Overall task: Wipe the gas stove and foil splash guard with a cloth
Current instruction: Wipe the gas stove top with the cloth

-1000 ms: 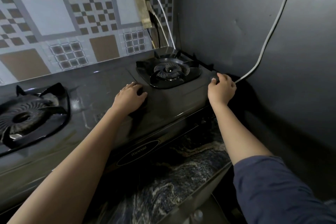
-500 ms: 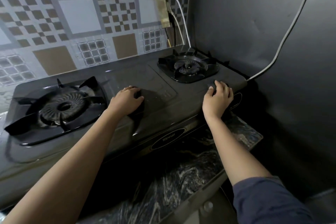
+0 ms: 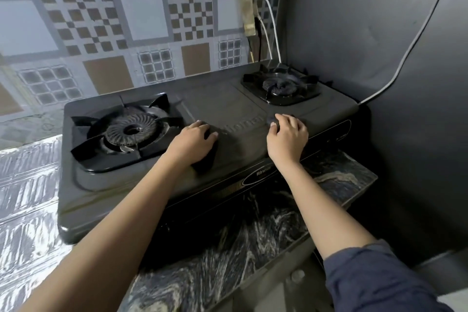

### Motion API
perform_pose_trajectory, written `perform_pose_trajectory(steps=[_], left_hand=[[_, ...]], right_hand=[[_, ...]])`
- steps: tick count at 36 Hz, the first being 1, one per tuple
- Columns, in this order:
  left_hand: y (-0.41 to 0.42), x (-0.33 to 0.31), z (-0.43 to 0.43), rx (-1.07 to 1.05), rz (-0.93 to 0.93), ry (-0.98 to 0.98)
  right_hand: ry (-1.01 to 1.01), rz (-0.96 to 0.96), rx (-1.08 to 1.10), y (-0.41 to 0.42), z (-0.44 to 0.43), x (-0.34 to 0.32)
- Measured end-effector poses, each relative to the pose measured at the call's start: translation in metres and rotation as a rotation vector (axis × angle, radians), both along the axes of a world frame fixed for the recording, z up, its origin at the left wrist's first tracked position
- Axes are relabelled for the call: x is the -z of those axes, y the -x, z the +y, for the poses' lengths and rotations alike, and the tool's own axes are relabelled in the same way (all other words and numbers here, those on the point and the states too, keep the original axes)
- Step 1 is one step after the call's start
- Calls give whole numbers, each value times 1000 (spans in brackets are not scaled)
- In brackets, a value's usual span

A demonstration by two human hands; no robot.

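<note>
Both hands rest on the gas stove (image 3: 222, 106) top between its burners: left hand (image 3: 193, 140) curled over a dark cloth (image 3: 205, 159), likely soft, best pressed flat; right hand (image 3: 287, 137), fingers bent, contents indiscernible; foil splash guard (image 3: 27, 197) beside the stove's left edge.

Home kitchen: two-burner gas stove (image 3: 202, 159) on marble counter (image 3: 228, 273), patterned tile wall (image 3: 126, 20).

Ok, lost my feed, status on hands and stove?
Left hand pressing dark cloth on stove. Right hand flat on top, empty. Nothing blocking.
</note>
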State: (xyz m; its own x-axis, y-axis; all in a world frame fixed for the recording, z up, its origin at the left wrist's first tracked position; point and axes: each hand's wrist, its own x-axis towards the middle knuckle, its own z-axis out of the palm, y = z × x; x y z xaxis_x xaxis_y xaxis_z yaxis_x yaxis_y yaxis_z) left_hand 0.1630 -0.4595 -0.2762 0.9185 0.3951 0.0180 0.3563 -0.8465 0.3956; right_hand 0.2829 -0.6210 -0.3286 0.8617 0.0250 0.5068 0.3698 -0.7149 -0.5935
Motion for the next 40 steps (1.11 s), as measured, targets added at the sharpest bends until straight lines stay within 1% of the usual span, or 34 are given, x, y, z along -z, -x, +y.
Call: perform_pose_trajectory(steps=[7,12,17,23,27,31,35,40], left_hand=[[21,0,-3,23,34,-19],[37,-6,-10,30,82,-37],[49,-9,-16,-8,168,-8],[59,-7,-27,-65,182,-61],[66,-4,-33,-105,164,-123],[74,-1,-37,-140,165,-181],[85,-2,-38,-169,164,-233],[98,-6,-34,-222,190,-278]], right_hand=[[119,28,-91,31,15,-9],[254,147,-173,46,18,-18],[299,229,-253,51,17,-25],[324,262,-376,62,19,-29],[363,230,-493,64,19,-29],[447,173,-608,55,12,-29],[440,110,-634,55,9,-28],[435,76,-671,61,14,-27]])
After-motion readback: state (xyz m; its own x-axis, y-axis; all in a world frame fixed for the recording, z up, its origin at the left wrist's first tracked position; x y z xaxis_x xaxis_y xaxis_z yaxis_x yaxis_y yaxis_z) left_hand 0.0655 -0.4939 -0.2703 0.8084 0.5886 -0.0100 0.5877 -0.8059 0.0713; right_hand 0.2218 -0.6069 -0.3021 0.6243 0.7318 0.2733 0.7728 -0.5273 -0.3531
